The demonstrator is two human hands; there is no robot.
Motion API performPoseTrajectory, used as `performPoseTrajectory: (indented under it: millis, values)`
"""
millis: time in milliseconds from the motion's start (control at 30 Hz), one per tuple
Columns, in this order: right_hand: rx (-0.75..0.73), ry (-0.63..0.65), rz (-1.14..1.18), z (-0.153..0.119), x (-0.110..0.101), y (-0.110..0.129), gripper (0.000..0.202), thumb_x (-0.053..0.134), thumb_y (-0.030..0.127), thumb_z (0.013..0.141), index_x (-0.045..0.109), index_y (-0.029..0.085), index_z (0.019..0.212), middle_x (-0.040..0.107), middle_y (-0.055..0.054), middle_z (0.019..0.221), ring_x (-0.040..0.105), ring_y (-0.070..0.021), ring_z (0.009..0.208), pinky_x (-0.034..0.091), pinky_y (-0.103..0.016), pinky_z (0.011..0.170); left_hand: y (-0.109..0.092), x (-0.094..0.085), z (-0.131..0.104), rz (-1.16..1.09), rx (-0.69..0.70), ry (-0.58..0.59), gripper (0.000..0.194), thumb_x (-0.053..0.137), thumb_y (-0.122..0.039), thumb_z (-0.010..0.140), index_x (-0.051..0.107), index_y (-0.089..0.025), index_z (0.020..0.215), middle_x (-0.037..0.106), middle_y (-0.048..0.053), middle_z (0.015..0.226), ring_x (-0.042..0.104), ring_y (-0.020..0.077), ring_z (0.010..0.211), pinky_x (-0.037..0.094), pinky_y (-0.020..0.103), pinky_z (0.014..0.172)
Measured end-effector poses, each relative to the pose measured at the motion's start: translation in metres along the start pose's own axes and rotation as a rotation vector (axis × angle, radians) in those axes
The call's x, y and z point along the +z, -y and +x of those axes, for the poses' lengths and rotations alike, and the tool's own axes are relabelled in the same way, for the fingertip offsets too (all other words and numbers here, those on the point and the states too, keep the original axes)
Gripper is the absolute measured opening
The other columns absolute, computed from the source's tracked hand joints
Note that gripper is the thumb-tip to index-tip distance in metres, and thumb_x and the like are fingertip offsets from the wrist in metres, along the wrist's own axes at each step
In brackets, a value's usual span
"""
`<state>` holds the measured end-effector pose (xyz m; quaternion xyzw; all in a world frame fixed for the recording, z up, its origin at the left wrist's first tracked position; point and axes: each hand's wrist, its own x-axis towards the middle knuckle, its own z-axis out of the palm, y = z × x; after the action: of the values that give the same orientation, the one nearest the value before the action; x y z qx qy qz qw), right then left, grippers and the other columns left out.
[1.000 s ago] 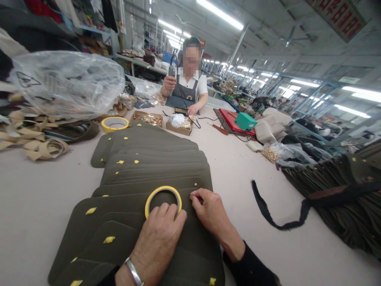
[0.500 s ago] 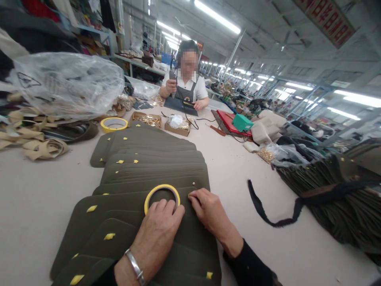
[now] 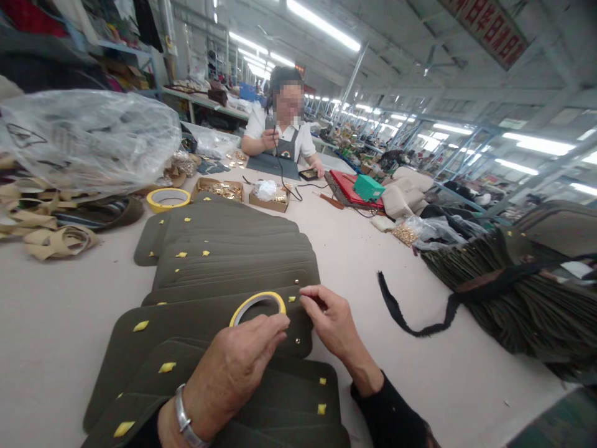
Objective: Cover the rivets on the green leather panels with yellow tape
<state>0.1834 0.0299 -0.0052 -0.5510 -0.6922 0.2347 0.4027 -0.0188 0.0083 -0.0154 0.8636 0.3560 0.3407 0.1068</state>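
A roll of yellow masking tape point(image 3: 282, 303) is in my left hand point(image 3: 233, 361), its fingers closed at the near edge of the ring. Just right of the roll is my right hand point(image 3: 333, 317), thumb and forefinger curled close together; whether anything is between their tips is hidden. Beside those tips a small piece of yellow tape point(image 3: 291, 299) sticks to a dark green panel point(image 3: 200, 323). This panel lies over a fanned row of similar panels point(image 3: 233, 249), several carrying yellow tape bits. Small metal studs point(image 3: 297, 341) show near the panels' right edges.
Across the table a co-worker point(image 3: 284, 130) holds a corded tool. Boxes of metal fittings point(image 3: 219, 189) and another tape roll point(image 3: 168, 199) lie beyond the panels. At left are a plastic bag point(image 3: 88, 137) and tan straps point(image 3: 60, 239); at right, stacked dark green pieces point(image 3: 504, 298) with a black strip.
My right fingers have moved off the panel's edge, leaving a yellow tape piece visible there. My left hand has turned and tilted the tape roll. The co-worker's tool hand has lowered.
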Motion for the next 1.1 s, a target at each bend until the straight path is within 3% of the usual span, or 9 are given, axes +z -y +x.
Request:
performPoseTrajectory:
  millis: [133, 300, 500, 633, 733, 867, 933, 1000, 1100]
  values:
    - [-0.112, 0.138, 0.108, -0.021, -0.015, 0.020, 0.016, 0.056, 0.017, 0.088, 0.070, 0.019, 0.095, 0.071, -0.003, 0.084, 0.065, -0.0152, 0.074, 0.051, -0.026, 0.068, -0.002, -0.003, 0.002, 0.035, 0.011, 0.000, 0.041, 0.040, -0.026, 0.100, 0.035, -0.021, 0.140, 0.071, 0.004, 0.114, 0.070, 0.0130, 0.096, 0.055, 0.019, 0.081]
    - [-0.340, 0.152, -0.006, -0.031, -0.009, 0.028, 0.015, 0.056, 0.012, 0.088, 0.066, 0.018, 0.098, 0.069, -0.006, 0.089, 0.062, -0.0164, 0.082, 0.050, -0.028, 0.075, -0.007, 0.000, 0.001, 0.048, 0.003, 0.007, 0.040, 0.037, -0.027, 0.101, 0.033, -0.019, 0.140, 0.070, 0.007, 0.119, 0.070, 0.0142, 0.097, 0.055, 0.020, 0.080]
    - [-0.493, 0.074, -0.155, -0.034, 0.001, 0.023, 0.014, 0.050, 0.008, 0.087, 0.060, 0.018, 0.087, 0.066, -0.006, 0.078, 0.060, -0.0171, 0.072, 0.049, -0.028, 0.067, -0.011, -0.002, -0.003, -0.042, -0.049, 0.064, 0.022, 0.036, -0.024, 0.100, 0.047, -0.023, 0.119, 0.072, 0.001, 0.100, 0.070, 0.0145, 0.083, 0.053, 0.023, 0.070]
    - [-0.514, -0.024, -0.225, -0.039, 0.007, 0.026, 0.017, 0.049, 0.006, 0.084, 0.061, 0.018, 0.084, 0.065, -0.005, 0.071, 0.060, -0.0169, 0.067, 0.048, -0.028, 0.062, -0.012, -0.003, -0.003, -0.072, -0.072, 0.101, 0.017, 0.036, -0.022, 0.100, 0.053, -0.024, 0.100, 0.067, -0.002, 0.084, 0.067, 0.0139, 0.075, 0.049, 0.025, 0.067]
    - [-0.343, -0.055, -0.166, -0.042, 0.011, 0.032, 0.015, 0.052, 0.009, 0.081, 0.064, 0.019, 0.079, 0.064, -0.003, 0.067, 0.059, -0.0150, 0.061, 0.047, -0.026, 0.058, -0.015, -0.003, -0.001, -0.016, -0.071, 0.070, 0.022, 0.035, -0.019, 0.099, 0.054, -0.022, 0.091, 0.062, -0.001, 0.077, 0.062, 0.0142, 0.069, 0.046, 0.026, 0.063]
    - [0.238, -0.017, 0.202, -0.035, 0.011, 0.029, 0.010, 0.059, 0.023, 0.077, 0.063, 0.018, 0.069, 0.061, 0.001, 0.056, 0.055, -0.0115, 0.045, 0.044, -0.022, 0.044, -0.023, -0.004, 0.001, 0.051, -0.012, 0.016, 0.025, 0.035, -0.016, 0.097, 0.053, -0.021, 0.082, 0.056, -0.001, 0.070, 0.056, 0.0141, 0.064, 0.041, 0.026, 0.059]
    - [0.452, 0.027, 0.364, -0.031, 0.007, 0.018, 0.015, 0.062, 0.030, 0.075, 0.062, 0.017, 0.069, 0.060, 0.003, 0.051, 0.053, -0.0106, 0.040, 0.042, -0.021, 0.040, -0.025, -0.004, 0.000, 0.081, -0.001, 0.014, 0.025, 0.036, -0.016, 0.098, 0.054, -0.021, 0.082, 0.055, -0.001, 0.069, 0.054, 0.0144, 0.063, 0.040, 0.027, 0.058]
    - [0.529, 0.126, 0.393, -0.029, 0.002, 0.006, 0.019, 0.064, 0.033, 0.075, 0.064, 0.015, 0.071, 0.061, 0.002, 0.052, 0.053, -0.0096, 0.039, 0.042, -0.020, 0.040, -0.026, -0.004, 0.000, 0.152, -0.038, 0.081, 0.020, 0.039, -0.016, 0.097, 0.055, -0.022, 0.085, 0.057, -0.001, 0.072, 0.055, 0.0158, 0.065, 0.041, 0.028, 0.060]
    - [0.462, 0.273, 0.225, -0.035, -0.004, -0.004, 0.017, 0.063, 0.029, 0.079, 0.071, 0.015, 0.075, 0.065, 0.001, 0.058, 0.056, -0.0100, 0.047, 0.042, -0.019, 0.045, -0.023, -0.002, 0.000, 0.270, -0.121, 0.288, 0.014, 0.048, -0.012, 0.092, 0.057, -0.023, 0.088, 0.060, 0.000, 0.079, 0.057, 0.0195, 0.071, 0.045, 0.031, 0.062]
